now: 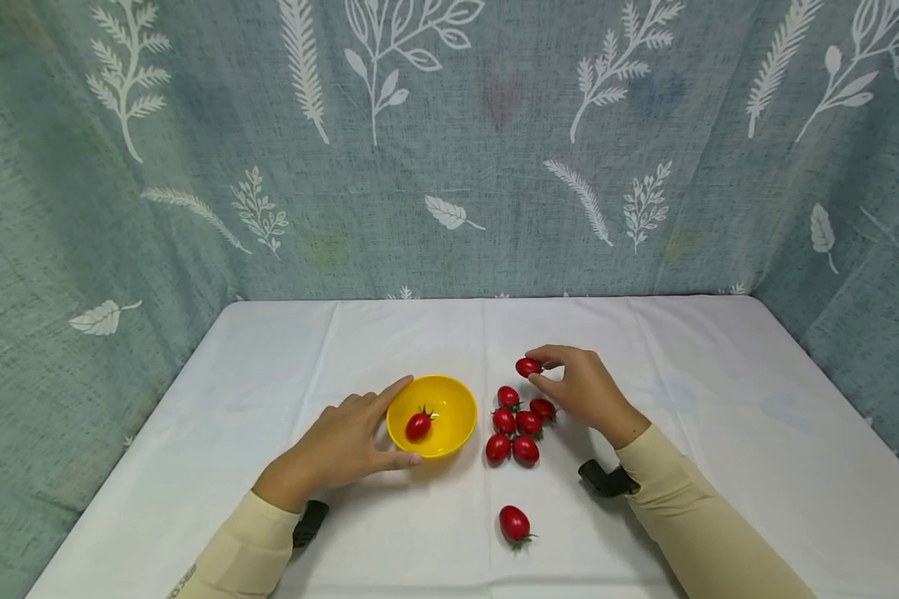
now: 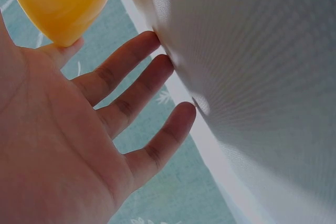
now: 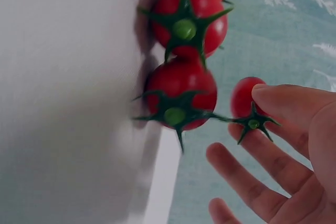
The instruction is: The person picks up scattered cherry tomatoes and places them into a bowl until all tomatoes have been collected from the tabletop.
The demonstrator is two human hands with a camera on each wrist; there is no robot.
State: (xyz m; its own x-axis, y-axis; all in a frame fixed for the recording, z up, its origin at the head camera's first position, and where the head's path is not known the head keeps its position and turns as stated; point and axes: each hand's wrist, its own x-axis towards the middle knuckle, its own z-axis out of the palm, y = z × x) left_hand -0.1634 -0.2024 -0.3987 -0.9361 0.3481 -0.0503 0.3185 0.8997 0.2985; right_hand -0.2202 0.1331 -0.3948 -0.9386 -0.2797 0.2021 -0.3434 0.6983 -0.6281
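A yellow bowl stands on the table with one cherry tomato inside. My left hand holds the bowl from its left side, index finger at the far rim and thumb at the near rim. In the left wrist view, the other fingers are spread, their tips against the white cloth. My right hand pinches a red cherry tomato between thumb and fingers, above the table. A cluster of several cherry tomatoes, with green stems, lies between the bowl and the right hand.
A single cherry tomato lies apart near the front of the table. White cloth covers the table. A blue-green leaf-patterned curtain hangs behind it and along both sides.
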